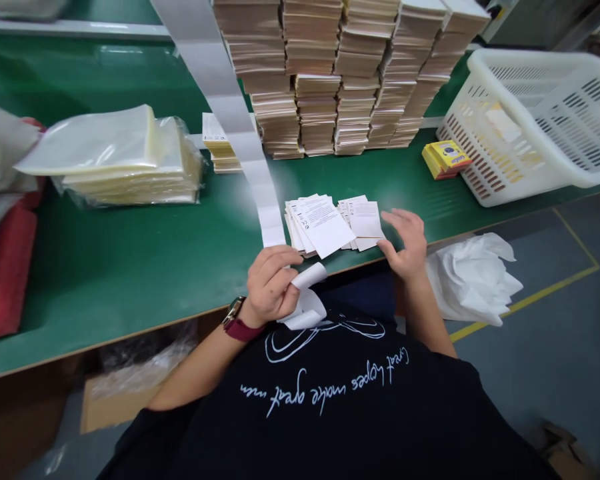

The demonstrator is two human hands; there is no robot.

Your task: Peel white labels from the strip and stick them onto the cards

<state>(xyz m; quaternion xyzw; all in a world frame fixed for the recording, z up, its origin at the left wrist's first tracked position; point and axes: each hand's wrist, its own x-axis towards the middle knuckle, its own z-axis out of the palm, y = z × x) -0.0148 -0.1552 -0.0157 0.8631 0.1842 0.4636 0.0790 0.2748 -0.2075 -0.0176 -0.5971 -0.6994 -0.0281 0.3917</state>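
My left hand (273, 283) is closed on a long white paper strip (240, 133) at the table's front edge. The strip runs up and away over the green table, and its loose end curls below my fingers. Just right of it lies a fanned pile of printed white cards (323, 223). A smaller pile of white cards (365, 223) sits beside that one. My right hand (406, 243) is at the right edge of the smaller pile, thumb and fingers apart, the thumb by the nearest card's corner. Whether the thumb touches the card I cannot tell.
Tall stacks of cards (330, 80) stand at the back of the green table (180, 267). A white basket (495, 147) is on the right, with yellow booklets (445, 159) beside it. Clear plastic bags (130, 160) are piled left. A white sack (473, 277) stands below the table edge.
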